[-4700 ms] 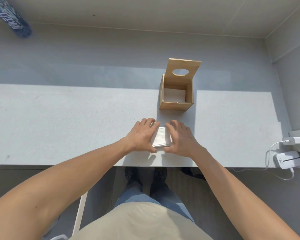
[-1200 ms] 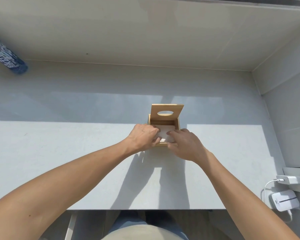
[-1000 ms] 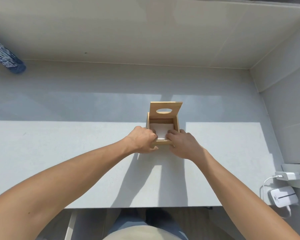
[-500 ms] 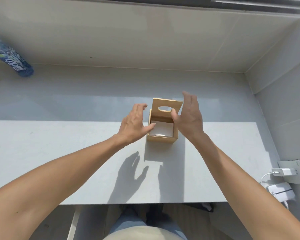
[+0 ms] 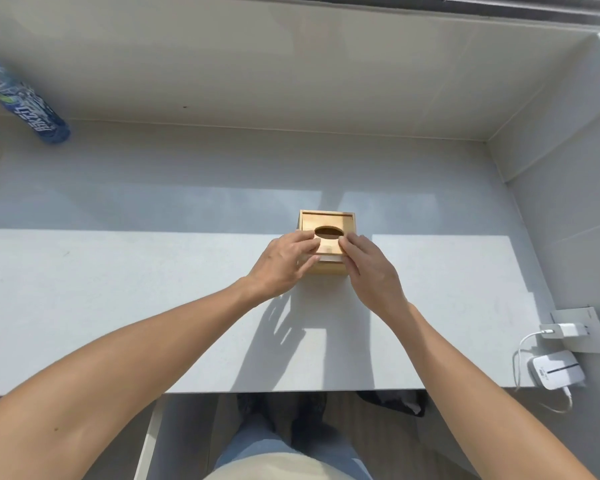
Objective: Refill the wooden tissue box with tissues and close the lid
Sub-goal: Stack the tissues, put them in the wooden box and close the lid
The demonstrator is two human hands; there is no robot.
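Note:
The small wooden tissue box (image 5: 326,269) stands in the middle of the white table (image 5: 118,306). Its lid (image 5: 329,220), with a dark oval hole, lies almost flat over the box. A thin white strip of tissues (image 5: 331,259) shows in the gap under the lid's front edge. My left hand (image 5: 284,265) pinches the lid's front left corner, fingers on top and thumb below. My right hand (image 5: 371,268) holds the front right corner the same way. The rest of the tissues are hidden inside the box.
A blue-labelled water bottle (image 5: 25,109) stands at the far left by the wall. A white charger (image 5: 565,330) and a white device (image 5: 556,368) with cables sit at the table's right end. Walls close the back and right side.
Both hands set the tissues into the box, let go and rose to the upright lid. The lid has since swung down from upright to almost flat, with both hands on its front edge.

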